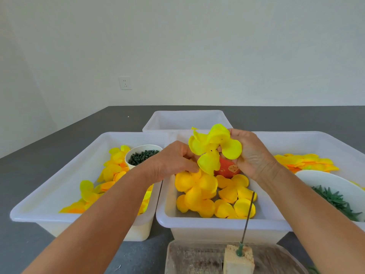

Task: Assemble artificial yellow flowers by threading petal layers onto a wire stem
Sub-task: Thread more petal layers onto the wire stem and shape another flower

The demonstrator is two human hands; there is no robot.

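Closest to me, below the right forearm, a pale foam block [239, 260] sits on a worn wooden board [195, 258], and a thin wire stem [248, 216] with a green base stands up out of it, leaning a little to the right.

Above that, both hands are raised over the middle tray. The right hand [254, 155] has its fingers curled round the right side of a bright yellow petal layer [214, 148], thumb pressed against the petals. The left hand [173, 161] pinches the same layer at its lower left edge with thumb and fingertips. The layer hangs in the air between the two hands, well above the stem, and small holes show near its centre. It may be more than one layer held together; I can't quite tell from here.

Under the hands, the middle tray [217, 224] holds a heap of deeper yellow-orange petal layers [209, 196], and a red cup [227, 168] shows just below the right hand's fingers. Beyond the left hand, the left tray [59, 186] holds loose yellow and orange petals [110, 171] and a white cup of small dark green pieces [142, 156]. Off past the right wrist lie more flat petals [308, 162] and a white bowl [324, 179] of green leafy parts [335, 200]. Behind the hands stands another white tray [187, 119], on the dark grey table [29, 171].
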